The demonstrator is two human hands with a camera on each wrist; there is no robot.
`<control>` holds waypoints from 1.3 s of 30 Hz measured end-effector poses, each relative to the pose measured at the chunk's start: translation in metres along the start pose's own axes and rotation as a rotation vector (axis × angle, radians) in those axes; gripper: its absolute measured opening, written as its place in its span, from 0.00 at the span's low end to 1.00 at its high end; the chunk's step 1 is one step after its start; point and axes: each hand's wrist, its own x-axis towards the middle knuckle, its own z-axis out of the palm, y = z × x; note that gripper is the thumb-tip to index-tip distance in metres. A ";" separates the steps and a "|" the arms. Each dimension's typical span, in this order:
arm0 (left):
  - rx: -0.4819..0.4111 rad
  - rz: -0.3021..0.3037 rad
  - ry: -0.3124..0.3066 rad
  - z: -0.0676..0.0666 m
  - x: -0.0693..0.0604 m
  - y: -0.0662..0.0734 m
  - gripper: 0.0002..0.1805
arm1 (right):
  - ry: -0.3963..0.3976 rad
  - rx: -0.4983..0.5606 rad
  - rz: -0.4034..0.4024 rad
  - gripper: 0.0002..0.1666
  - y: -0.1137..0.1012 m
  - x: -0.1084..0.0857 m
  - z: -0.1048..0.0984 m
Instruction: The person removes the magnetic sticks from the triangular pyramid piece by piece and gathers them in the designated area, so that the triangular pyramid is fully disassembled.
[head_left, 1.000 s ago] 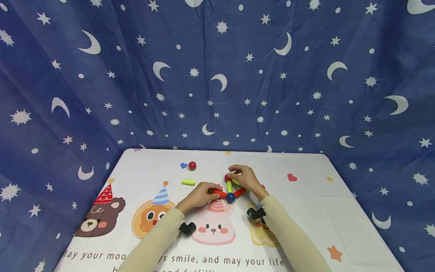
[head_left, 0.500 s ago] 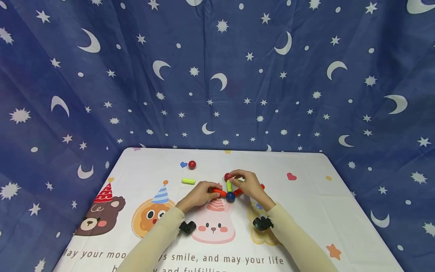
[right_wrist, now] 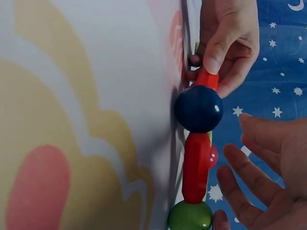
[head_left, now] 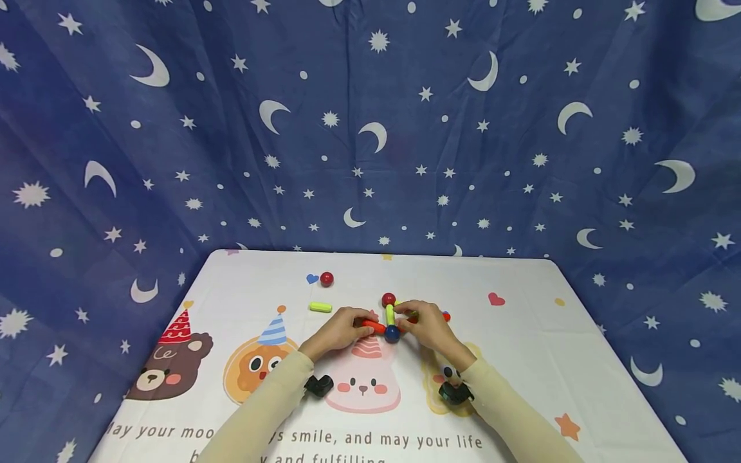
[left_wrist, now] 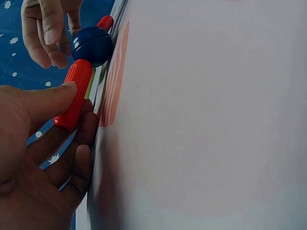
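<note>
Left hand [head_left: 340,329] pinches a red rod [left_wrist: 80,93] touching the blue ball [head_left: 392,334]; right hand [head_left: 428,325] hovers spread nearby. A loose red ball [head_left: 327,279] lies near the surface's [head_left: 538,341] far edge.

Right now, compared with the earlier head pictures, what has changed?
The right hand has moved back toward the person and slightly right, away from the red ball at the structure's far end. Unchanged: the left hand holds a red rod; the loose red ball and loose yellow-green rod lie where they were.
</note>
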 end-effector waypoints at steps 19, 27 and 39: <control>0.014 -0.007 -0.018 0.003 -0.001 0.000 0.15 | -0.099 -0.214 -0.122 0.18 0.005 -0.006 0.004; 0.047 0.034 -0.048 -0.001 -0.001 -0.001 0.12 | -0.081 -0.222 -0.141 0.17 0.006 -0.004 0.007; 0.021 0.005 -0.034 -0.005 -0.007 -0.005 0.13 | -0.076 -0.200 -0.141 0.17 0.007 -0.002 0.008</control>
